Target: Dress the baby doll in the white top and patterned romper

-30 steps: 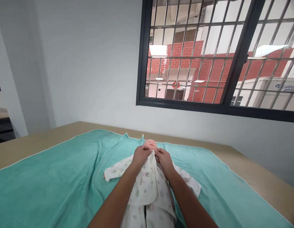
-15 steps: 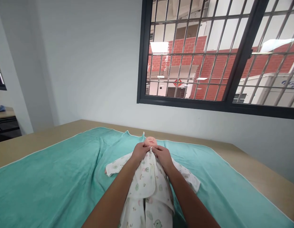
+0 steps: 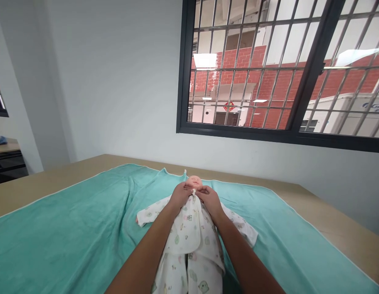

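Observation:
A baby doll (image 3: 194,181) lies on its back on a teal blanket (image 3: 94,216), its head toward the wall. It wears a white printed baby jacket (image 3: 185,234), with the sleeves spread to both sides, and matching trousers (image 3: 204,277). My left hand (image 3: 180,195) pinches the jacket's neckline just below the doll's chin. From the other side, my right hand (image 3: 210,198) grips the same collar edge, its fingertips close to those of the left. What exactly lies between the fingertips is too small to make out.
The blanket covers most of a wooden table (image 3: 324,204), which stands against a pale wall (image 3: 122,81). A dark-framed window (image 3: 238,132) with metal bars is above it. Another table (image 3: 7,146) with some cloth on it is at the far left.
Both hands stay at the collar, with only slight finger movement. The doll and its clothes lie as before.

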Motion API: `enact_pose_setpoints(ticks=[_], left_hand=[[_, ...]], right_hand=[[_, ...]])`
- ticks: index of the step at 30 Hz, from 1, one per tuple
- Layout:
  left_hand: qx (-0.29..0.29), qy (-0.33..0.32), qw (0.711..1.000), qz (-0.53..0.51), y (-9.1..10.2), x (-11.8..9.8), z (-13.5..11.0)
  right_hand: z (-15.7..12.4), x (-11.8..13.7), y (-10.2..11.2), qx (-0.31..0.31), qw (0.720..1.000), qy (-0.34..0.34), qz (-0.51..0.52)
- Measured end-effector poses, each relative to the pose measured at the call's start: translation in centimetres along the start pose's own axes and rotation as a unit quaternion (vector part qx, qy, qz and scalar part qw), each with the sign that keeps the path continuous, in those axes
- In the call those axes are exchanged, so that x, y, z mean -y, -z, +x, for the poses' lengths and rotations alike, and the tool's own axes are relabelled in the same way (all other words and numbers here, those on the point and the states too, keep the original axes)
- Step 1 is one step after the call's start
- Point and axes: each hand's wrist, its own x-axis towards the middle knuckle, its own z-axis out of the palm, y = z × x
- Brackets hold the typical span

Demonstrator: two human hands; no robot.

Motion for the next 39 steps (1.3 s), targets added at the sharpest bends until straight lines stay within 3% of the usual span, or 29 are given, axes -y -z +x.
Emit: enact_pose_setpoints(ticks=[9,17,29,39], left_hand=[[0.004,-0.001,0.996,-0.093,0.1,0.3,-0.4],[0.002,-0.012,0.995,-0.097,0.0,0.4,-0.4],[-0.038,-0.056,0.997,0.044,-0.2,1.2,0.2],[-0.071,-0.096,0.972,0.202,-0.9,-0.8,-1.2]], right_hand=[[-0.4,0.7,0.5,0.029,0.999,0.017,-0.035],[-0.1,0.5,0.2,0.039,0.998,0.024,-0.05],[0.1,0.4,0.1,0.018,0.999,-0.004,-0.051],[0.2,-0.4,0.5,0.025,0.997,-0.071,-0.018]])
